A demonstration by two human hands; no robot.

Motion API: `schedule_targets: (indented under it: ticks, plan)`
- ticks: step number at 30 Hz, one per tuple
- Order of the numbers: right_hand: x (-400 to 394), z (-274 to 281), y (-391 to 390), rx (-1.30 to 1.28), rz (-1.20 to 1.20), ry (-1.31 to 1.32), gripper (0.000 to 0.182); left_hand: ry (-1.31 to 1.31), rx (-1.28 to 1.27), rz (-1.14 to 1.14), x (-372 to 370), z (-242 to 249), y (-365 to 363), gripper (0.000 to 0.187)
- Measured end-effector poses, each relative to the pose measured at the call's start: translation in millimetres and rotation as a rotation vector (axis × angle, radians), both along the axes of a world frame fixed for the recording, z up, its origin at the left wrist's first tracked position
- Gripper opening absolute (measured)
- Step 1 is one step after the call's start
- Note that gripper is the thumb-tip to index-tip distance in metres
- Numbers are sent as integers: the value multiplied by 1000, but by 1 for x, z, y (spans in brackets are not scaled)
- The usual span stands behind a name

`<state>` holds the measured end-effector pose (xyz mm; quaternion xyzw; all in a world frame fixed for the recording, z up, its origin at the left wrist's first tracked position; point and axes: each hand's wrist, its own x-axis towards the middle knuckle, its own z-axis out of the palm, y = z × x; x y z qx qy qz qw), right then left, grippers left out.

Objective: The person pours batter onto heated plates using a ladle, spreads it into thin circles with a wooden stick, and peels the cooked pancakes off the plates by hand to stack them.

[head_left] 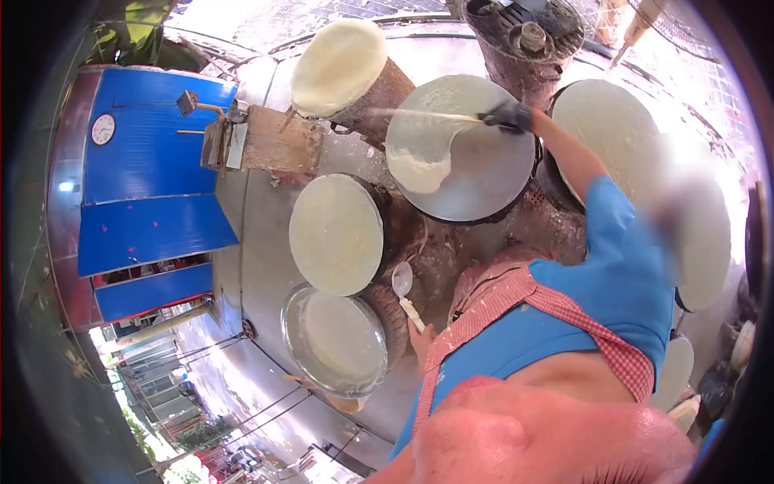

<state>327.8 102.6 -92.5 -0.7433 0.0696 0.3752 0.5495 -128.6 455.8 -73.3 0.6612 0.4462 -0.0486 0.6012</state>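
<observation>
My right hand (509, 118), in a dark glove, is closed round a thin wooden stick (451, 116). The stick reaches left across a round griddle (492, 181), its far end smeared by motion. On that griddle a pale batter layer (421, 171) covers the upper and left part, thicker at lower left; the rest is grey metal. Low by the apron, my left hand (421, 339) grips the pale handle of a ladle (402, 278). The ladle's whitish bowl points up, beside a griddle (336, 234) coated with pale batter. My left fingers are partly hidden.
A metal basin (290, 343) holds pale liquid. Another round pan (339, 68) has a cream layer. More coated griddles (605, 133) stand at right, near a blurred shape I cannot make out. A sooty stove (528, 40) stands behind; a wooden box (282, 141) is at left.
</observation>
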Motion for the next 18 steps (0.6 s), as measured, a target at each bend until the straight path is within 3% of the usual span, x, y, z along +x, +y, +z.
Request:
schedule_targets:
  ticks: [1,3,5,7,8,11,13,15,16,18]
  plan:
    - [-5,26,13,13,117,-101,21,-20,-18,-21,1,4,0,63]
    - [26,-68,10,551,689,-1073,22,20,-26,-1,0,3,-1,63]
    - [9,-95,-24,423,827,-1177,25,56,-51,52,-3,5,-4,64]
    - [-42,-5,-50,82,428,142,20,54,55,-7,-5,15,-11,65]
    - [-55,37,-57,63,421,110,19,119,66,-11,-6,15,-9,65]
    - [16,-118,-67,329,496,-301,22,113,82,-19,-12,19,-12,66]
    - [15,1,6,-113,276,-6,30,88,25,9,-17,17,-7,67]
    - [7,37,36,-106,454,-125,33,68,-31,33,-21,15,-5,67]
    - [13,16,27,-105,437,-119,33,77,-35,34,-23,16,0,68]
    - [19,-44,-9,413,1214,-1369,41,97,-45,28,-40,14,19,68]
